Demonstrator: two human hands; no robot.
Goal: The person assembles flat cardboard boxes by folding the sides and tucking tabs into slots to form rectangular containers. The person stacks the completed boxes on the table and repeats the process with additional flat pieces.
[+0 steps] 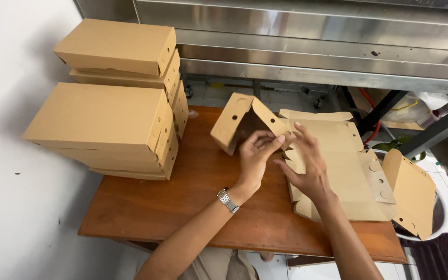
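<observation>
The grip of the left hand [255, 155] is closed on a raised flap of the flat cardboard box [333, 155], fingers curled over its edge. The right hand [307, 166] lies half open, fingers pressing on the same cardboard just beside the fold. The box rests on a brown wooden worktop [182, 207]. Finished boxes [115, 103] are stacked at the left near a white wall [6, 207], and a steel shelf [312, 46] runs behind.
</observation>
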